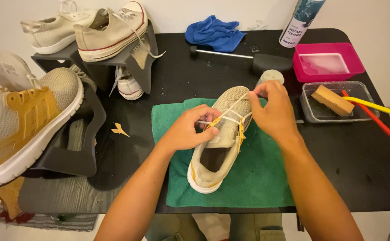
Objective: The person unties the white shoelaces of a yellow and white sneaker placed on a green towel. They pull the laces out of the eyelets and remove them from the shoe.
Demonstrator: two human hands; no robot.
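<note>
Head view looks down on a beige shoe [219,147] with yellow trim, lying on a green towel [257,178] spread over a black table [360,160]. The shoe's toe points away from the person and its heel is nearest them.

The left hand [187,129] rests on the shoe's left side, its fingers curled shut and pinching a white lace [230,117] at the eyelets. The right hand [273,109] hovers just right of the shoe's toe, thumb and forefinger closed on the other end of the same lace, which runs taut across the tongue between both hands.

Just beyond the shoe's toe stands a small grey jar [270,76], partly hidden by the right hand, and further back a black-handled tool [248,59] and a blue cloth [215,32]. Right of the shoe sits a clear tray [311,114] holding a brush [333,100] and a red and a yellow tool, with a pink tub [326,63] and a spray can [302,22] behind it. Left of the shoe, well apart, black racks [74,151] carry several other sneakers [25,125].
</note>
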